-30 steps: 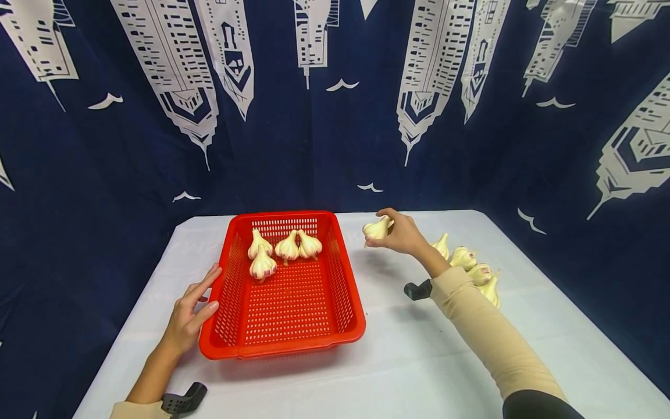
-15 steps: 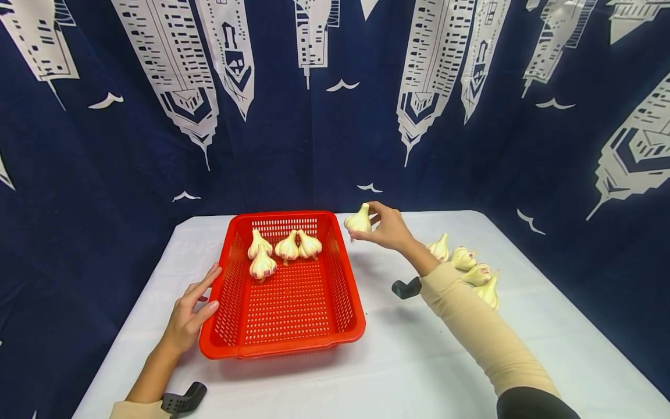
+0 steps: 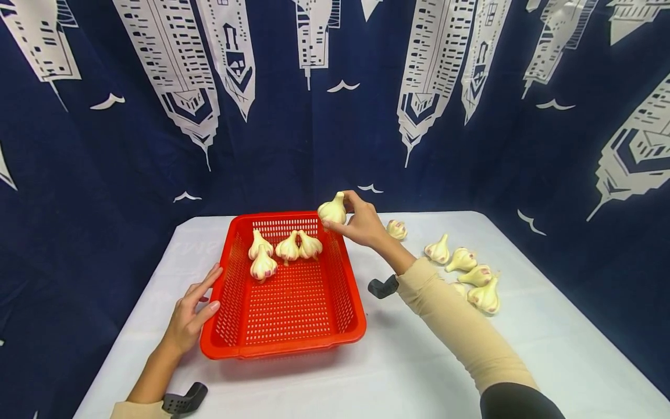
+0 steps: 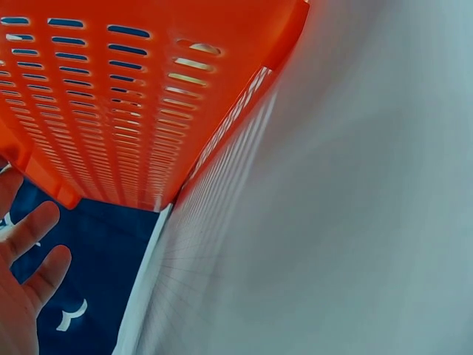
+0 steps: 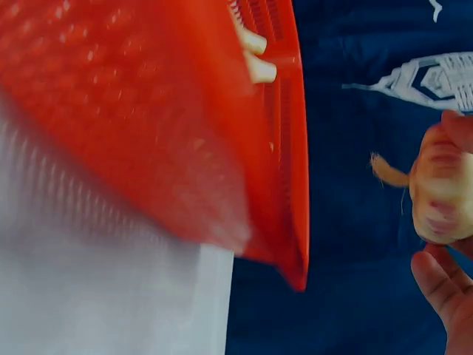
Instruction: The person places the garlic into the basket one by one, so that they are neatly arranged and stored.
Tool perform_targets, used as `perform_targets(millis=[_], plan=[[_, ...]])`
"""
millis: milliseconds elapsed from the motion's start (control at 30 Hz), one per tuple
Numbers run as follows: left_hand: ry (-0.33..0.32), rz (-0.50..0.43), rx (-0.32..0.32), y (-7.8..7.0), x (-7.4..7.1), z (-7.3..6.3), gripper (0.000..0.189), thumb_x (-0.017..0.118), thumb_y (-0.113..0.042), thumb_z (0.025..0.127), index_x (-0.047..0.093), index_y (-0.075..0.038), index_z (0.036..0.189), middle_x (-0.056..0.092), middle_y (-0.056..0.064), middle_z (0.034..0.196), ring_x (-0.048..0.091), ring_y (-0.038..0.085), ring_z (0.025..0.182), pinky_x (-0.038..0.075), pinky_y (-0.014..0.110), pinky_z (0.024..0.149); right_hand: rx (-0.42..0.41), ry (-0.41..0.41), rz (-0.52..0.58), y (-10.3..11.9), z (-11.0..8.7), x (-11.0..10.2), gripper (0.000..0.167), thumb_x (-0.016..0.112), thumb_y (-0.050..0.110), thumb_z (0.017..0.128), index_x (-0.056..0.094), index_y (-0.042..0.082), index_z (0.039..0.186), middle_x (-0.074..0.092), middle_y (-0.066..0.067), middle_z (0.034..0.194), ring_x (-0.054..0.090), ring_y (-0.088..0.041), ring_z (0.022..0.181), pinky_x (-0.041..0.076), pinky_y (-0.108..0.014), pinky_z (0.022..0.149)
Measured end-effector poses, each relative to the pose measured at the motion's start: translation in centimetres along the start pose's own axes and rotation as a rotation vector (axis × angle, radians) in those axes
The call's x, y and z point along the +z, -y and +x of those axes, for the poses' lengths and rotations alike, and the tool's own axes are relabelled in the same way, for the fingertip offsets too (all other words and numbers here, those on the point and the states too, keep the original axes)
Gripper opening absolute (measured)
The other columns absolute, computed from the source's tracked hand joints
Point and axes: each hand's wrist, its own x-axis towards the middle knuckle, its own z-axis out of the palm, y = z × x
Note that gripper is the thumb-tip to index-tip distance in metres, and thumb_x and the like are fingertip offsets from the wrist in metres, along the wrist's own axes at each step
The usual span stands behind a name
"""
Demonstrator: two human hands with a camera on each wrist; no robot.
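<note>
In the head view my right hand (image 3: 363,224) pinches a garlic bulb (image 3: 332,210) between thumb and fingers, up over the far right corner of the red basket (image 3: 298,351). The bulb's stalk points upward there; the right wrist view shows its root tuft (image 5: 388,171) and purple-streaked skin. Several more bulbs sit at the far end inside the basket, among them a bulb (image 3: 263,266) nearest the middle. My left hand (image 3: 185,317) rests with extended fingers on the basket's left rim. The left wrist view shows its spread fingers (image 4: 46,277) beside the slotted basket wall (image 4: 111,96).
To the right on the white table (image 3: 408,361) lies a group of garlic bulbs, including one bulb (image 3: 487,295) in front. A single bulb (image 3: 396,229) lies farther back, beyond the right forearm. A dark blue printed curtain (image 3: 314,145) hangs behind the table.
My right hand has carried the garlic bulb leftward and upward, from beside the basket to over its far right corner. A bulb behind the forearm has come into view. The left hand stays put.
</note>
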Motion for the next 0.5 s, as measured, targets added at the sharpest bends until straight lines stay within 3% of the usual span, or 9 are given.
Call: perform_targets(millis=[333, 500], plan=[[0.003, -0.002, 0.006, 0.0, -0.1, 0.3, 0.062, 0.056, -0.004, 0.079, 0.053, -0.003, 0.141, 0.047, 0.016, 0.148, 0.049, 0.006, 0.104, 0.038, 0.019, 0.078, -0.093, 0.044, 0.046, 2.8, 1.3, 2.4, 0.057, 0.085, 0.022, 0.075, 0.056, 0.003, 0.121, 0.068, -0.010, 0.104, 0.066, -0.024, 0.091, 0.052, -0.029, 0.064], [-0.005, -0.009, 0.015, 0.1, 0.0, 0.1, 0.061, 0.056, -0.004, 0.079, 0.054, -0.001, 0.140, 0.048, 0.017, 0.147, 0.050, 0.007, 0.102, 0.038, 0.019, 0.077, -0.094, 0.090, 0.057, 4.2, 1.7, 3.4, 0.054, 0.085, 0.023, 0.076, 0.057, 0.004, 0.118, 0.068, -0.009, 0.103, 0.067, -0.023, 0.091, 0.053, -0.026, 0.065]])
